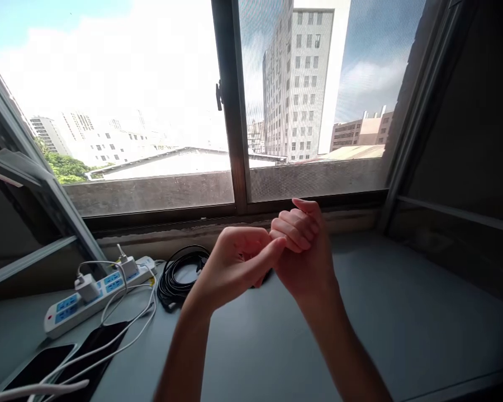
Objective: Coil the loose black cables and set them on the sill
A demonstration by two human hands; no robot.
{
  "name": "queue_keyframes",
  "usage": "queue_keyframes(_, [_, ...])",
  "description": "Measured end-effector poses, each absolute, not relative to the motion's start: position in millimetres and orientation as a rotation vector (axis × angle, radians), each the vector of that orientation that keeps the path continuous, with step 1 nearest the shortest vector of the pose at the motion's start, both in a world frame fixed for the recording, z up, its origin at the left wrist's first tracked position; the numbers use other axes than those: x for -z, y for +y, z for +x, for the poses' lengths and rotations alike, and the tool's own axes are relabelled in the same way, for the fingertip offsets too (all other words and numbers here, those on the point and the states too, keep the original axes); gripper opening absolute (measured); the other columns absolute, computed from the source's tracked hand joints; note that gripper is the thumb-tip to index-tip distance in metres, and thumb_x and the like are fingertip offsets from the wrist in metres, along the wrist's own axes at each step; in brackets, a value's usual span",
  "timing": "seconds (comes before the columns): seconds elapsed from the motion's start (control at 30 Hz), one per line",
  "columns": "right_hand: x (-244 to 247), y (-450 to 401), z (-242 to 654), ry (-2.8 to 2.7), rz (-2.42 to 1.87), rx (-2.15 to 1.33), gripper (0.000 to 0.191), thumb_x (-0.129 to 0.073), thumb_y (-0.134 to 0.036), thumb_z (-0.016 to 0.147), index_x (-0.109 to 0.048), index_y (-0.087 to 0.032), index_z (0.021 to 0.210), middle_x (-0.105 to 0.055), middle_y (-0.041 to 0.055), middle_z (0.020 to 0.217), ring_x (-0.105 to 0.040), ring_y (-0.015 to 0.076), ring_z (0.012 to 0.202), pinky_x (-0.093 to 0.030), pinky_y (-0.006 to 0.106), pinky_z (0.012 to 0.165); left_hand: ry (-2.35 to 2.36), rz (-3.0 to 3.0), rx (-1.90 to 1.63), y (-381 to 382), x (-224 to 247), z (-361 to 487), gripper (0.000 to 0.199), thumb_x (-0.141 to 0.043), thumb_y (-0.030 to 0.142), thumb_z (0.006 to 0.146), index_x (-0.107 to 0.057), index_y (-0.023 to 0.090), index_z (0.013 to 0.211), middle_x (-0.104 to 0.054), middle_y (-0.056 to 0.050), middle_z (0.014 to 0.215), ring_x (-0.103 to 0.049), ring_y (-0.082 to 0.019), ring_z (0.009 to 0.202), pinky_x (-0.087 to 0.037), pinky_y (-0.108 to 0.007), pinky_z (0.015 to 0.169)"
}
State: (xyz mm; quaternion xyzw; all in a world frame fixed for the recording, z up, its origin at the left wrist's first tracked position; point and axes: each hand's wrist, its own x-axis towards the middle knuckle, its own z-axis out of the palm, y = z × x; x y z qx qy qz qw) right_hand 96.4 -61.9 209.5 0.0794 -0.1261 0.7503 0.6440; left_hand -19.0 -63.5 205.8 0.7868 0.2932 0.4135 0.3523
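- grey tabletop (402, 312) is seen below a window (230, 111); city buildings and sky are seen through the glass.
- both bare hands are raised above the table, in front of the sill, and are held together at the fingers.
- left hand (238, 262) is curled, palm turned inward; its thumb is pressed against the fingers of the right hand (305, 251).
- right hand is loosely curled too, fingers folded toward the left hand. whether anything small is pinched between the two hands cannot be told; nothing is seen in either grip.
- coiled black cable (178, 273) is laid on the table just behind and left of the left hand; it is not touched. a dark bit of it seems to run under the hands, partly hidden.
- white power strip (96, 293) is laid further left, with two white chargers (128, 265) plugged in and white cords trailing toward the near edge.
- two dark phones (67, 357) are laid flat at the near-left corner, the white cords crossing over them.
- progress, as judged: the cable is already wound into a coil and set down; the hands are occupied only with each other, well clear of the strip and phones. nothing on the table is being handled at this moment, and no further step is shown as begun.
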Motion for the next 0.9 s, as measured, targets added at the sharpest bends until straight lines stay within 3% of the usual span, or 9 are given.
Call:
queue_keyframes(0.27, [-203,-52,104,-0.439,0.322,-1.815,0.045,-0.048,-0.011,0.077,-0.019,-0.020,0.043,-0.020,-0.0106,0.037,-0.025,0.0030,0.029,-0.027,0.012,0.028,0.794,2.033,-1.125,-55,-204,-25,0.039,-0.046,0.040,0.086,-0.053,0.015,0.057,-0.047,0.002,0.041,-0.041,-0.007,0.037,-0.031,-0.019,0.039])
queue_keyframes(0.5, [-201,-62,118,-0.620,0.496,-1.839,0.044,-0.047,-0.020,0.082,-0.026,-0.020,0.044,-0.024,-0.0104,0.037,-0.025,0.0039,0.028,-0.028,0.012,0.027,1.251,1.744,-1.677,8,-187,-74,0.017,-0.056,0.034,0.079,-0.055,0.017,0.078,-0.050,0.006,0.039,-0.042,-0.008,0.029,-0.031,-0.018,0.032])
queue_keyframes(0.6, [-202,-67,116,-0.592,0.473,-1.812,0.044,-0.046,-0.020,0.081,-0.026,-0.021,0.042,-0.023,-0.0101,0.035,-0.024,0.0046,0.029,-0.031,0.013,0.030,1.449,1.635,-1.813,15,-186,-96,0.017,-0.058,0.033,0.076,-0.056,0.017,0.070,-0.049,0.005,0.038,-0.041,-0.007,0.027,-0.030,-0.018,0.030])
queue_keyframes(0.7, [-200,-68,108,-0.513,0.434,-1.866,0.043,-0.046,-0.021,0.083,-0.027,-0.020,0.043,-0.024,-0.0100,0.036,-0.025,0.0044,0.030,-0.031,0.012,0.030,1.293,1.639,-1.903,5,-191,-98,0.029,-0.058,0.037,0.078,-0.054,0.017,0.057,-0.042,0.005,0.034,-0.038,-0.006,0.028,-0.030,-0.018,0.032])
queue_keyframes(0.8, [-196,-67,98,-0.394,0.370,-1.980,0.042,-0.043,-0.021,0.084,-0.028,-0.020,0.045,-0.024,-0.0094,0.037,-0.025,0.0041,0.031,-0.027,0.010,0.028,1.106,1.759,-1.814,-11,-198,-84,0.036,-0.057,0.041,0.078,-0.051,0.018,0.051,-0.040,0.005,0.033,-0.036,-0.005,0.029,-0.031,-0.018,0.036])
queue_keyframes(0.9, [-194,-65,91,-0.256,0.288,-2.006,0.040,-0.041,-0.020,0.082,-0.028,-0.020,0.044,-0.022,-0.0086,0.036,-0.024,0.0049,0.032,-0.027,0.011,0.029,0.945,1.962,-1.473,-29,-204,-66,0.037,-0.056,0.044,0.079,-0.053,0.018,0.052,-0.043,0.003,0.035,-0.038,-0.006,0.032,-0.030,-0.019,0.037])
